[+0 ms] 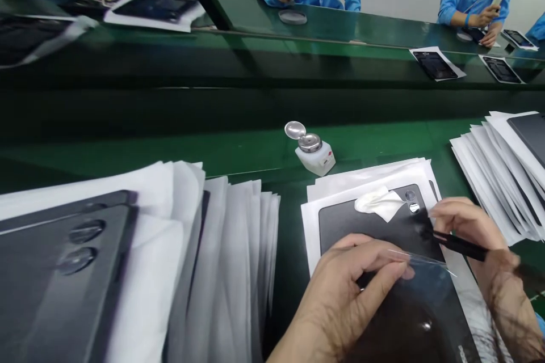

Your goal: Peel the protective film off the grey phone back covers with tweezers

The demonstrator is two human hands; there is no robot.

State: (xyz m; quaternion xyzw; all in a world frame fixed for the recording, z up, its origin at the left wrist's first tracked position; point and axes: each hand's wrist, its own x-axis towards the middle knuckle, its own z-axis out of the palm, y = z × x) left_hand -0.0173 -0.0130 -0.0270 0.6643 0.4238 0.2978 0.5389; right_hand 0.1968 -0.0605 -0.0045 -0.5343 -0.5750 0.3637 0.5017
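My left hand [347,289] is closed, thumb and fingertips pinching the edge of a clear film [432,268]. The film is lifted over a dark tablet-shaped back panel [338,227] with two round camera rings. A crumpled white wipe [380,203] lies on the panel beside the rings. To the right, my right hand [479,229] grips a slim black tool [462,245], pointing left over the panel; its tip is blurred, so I cannot tell its kind. White sheets [313,221] lie under the panel. The panel's lower part shows through the film.
A white pump bottle [317,157] with its metal lid up stands behind the panel. Stacks of panels between white sheets rise at left [225,249] and right [496,164]. Beyond, a green ledge [361,31] holds more panels; people in blue work behind it.
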